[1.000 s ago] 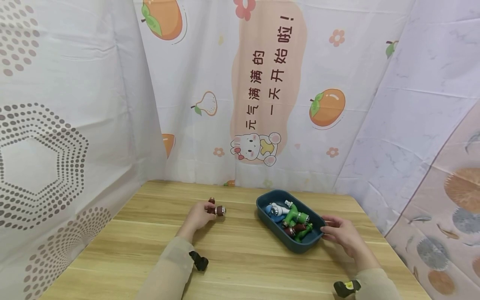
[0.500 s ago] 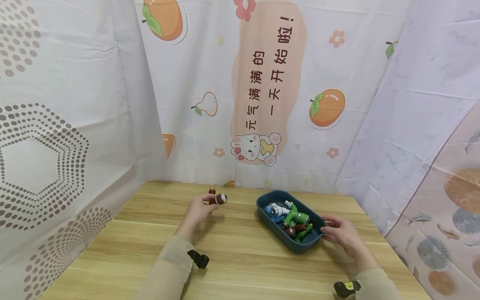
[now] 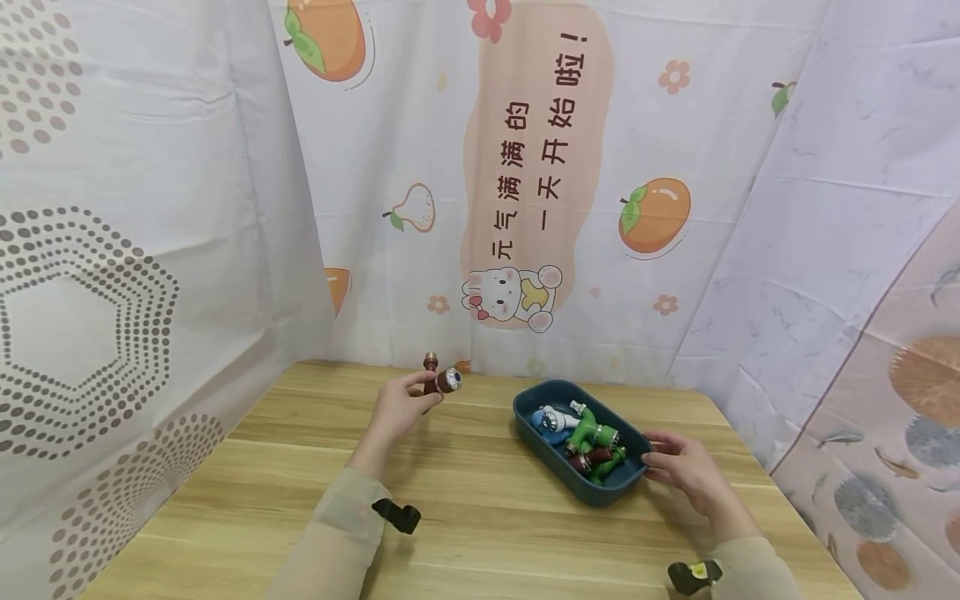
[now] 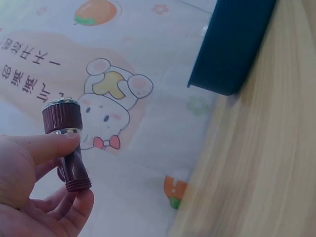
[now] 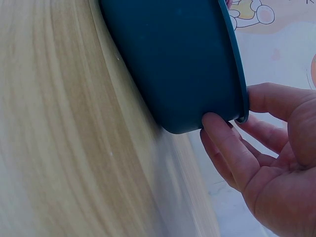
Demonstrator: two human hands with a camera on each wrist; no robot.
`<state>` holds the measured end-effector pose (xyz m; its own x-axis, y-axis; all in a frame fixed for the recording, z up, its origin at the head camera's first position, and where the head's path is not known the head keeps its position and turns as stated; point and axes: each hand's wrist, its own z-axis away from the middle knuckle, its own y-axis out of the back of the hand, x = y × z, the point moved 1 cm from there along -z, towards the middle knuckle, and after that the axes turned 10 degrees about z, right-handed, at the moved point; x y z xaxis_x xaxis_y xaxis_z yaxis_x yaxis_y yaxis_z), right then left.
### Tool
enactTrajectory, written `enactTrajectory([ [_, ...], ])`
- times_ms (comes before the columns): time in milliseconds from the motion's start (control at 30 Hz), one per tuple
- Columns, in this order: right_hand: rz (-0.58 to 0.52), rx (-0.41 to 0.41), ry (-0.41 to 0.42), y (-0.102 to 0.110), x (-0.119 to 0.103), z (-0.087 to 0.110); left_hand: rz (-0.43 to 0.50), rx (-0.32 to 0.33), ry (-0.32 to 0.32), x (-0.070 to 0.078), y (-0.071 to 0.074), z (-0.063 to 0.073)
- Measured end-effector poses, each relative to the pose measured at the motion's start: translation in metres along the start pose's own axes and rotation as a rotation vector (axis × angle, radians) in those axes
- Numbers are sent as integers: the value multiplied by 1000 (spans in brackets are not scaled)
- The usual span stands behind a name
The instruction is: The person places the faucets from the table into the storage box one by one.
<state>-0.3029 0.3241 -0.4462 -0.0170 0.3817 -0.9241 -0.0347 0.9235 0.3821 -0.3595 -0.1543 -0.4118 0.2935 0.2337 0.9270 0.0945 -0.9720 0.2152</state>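
Observation:
My left hand (image 3: 401, 407) pinches a dark red-brown plastic tap (image 4: 74, 160) between thumb and fingers, above the far left of the table. Its ribbed knob with a silvery cap points up in the left wrist view, and its threaded end lies near the fingertips. At the right, my right hand (image 3: 686, 471) holds the near right end of a dark blue-green plastic tub (image 5: 177, 64), with fingers at the rim and against the outer wall. Inside the tub lie green taps (image 3: 597, 433), a brown one (image 3: 590, 460), and a white and blue one (image 3: 557, 421).
The wood-grain table (image 3: 480, 533) spreads under both arms. Behind it hangs a printed curtain (image 3: 420, 275) with fruit and a rabbit, and more cloth closes off both sides. A black strap camera (image 3: 397, 515) sits on the left wrist, another (image 3: 693, 575) on the right.
My left hand has lifted the brown tap off the table, raising it up and slightly away, with its knob tilting upward. The right hand and the tub have stayed in place.

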Motion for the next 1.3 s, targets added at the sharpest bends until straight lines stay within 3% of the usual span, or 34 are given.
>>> enactTrajectory([
  [567, 0, 1, -6, 0, 0, 0, 39, -4, -10, 9, 0, 1],
  [1300, -7, -8, -3, 2, 2, -1, 5, -10, -36, 14, -6, 3],
])
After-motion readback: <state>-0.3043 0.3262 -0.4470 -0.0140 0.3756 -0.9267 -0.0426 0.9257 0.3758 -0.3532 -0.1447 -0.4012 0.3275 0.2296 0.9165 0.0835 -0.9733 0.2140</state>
